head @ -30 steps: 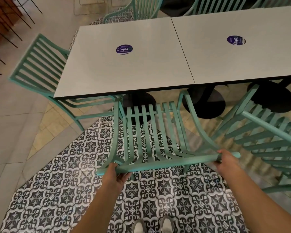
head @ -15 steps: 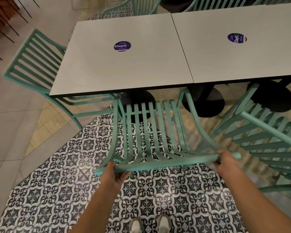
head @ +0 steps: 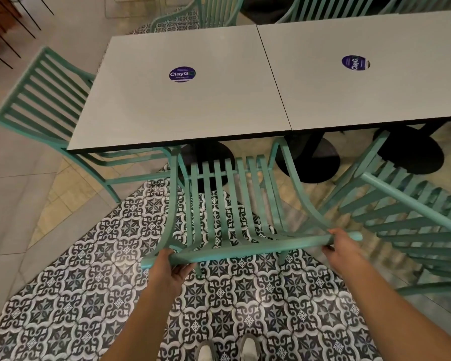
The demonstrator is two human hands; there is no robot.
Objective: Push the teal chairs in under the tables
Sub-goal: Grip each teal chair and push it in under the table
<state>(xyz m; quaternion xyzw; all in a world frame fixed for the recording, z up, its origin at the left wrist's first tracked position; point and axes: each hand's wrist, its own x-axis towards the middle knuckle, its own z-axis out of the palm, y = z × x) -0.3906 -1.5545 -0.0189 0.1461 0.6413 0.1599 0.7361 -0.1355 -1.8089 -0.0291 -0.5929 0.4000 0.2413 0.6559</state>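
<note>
A teal slatted chair (head: 229, 204) stands right in front of me, facing the left grey table (head: 182, 100). Its seat front reaches the table's near edge, and its armrest tips sit under that edge. My left hand (head: 171, 267) grips the left end of the chair's top rail. My right hand (head: 343, 247) grips the right end of the same rail. A second teal chair (head: 412, 220) stands out from the right grey table (head: 362, 82), at an angle. A third teal chair (head: 42, 100) sits at the left table's left end.
Black round pedestal bases (head: 307, 162) hold the tables up. More teal chairs (head: 214, 11) line the far side. Each tabletop carries a purple round sticker (head: 182, 74). Patterned floor tiles (head: 89, 295) lie under me, and my shoes (head: 227, 350) show at the bottom edge.
The chair has slid a little forward toward the left table with both hands on its top rail. I have stepped closer with it.
</note>
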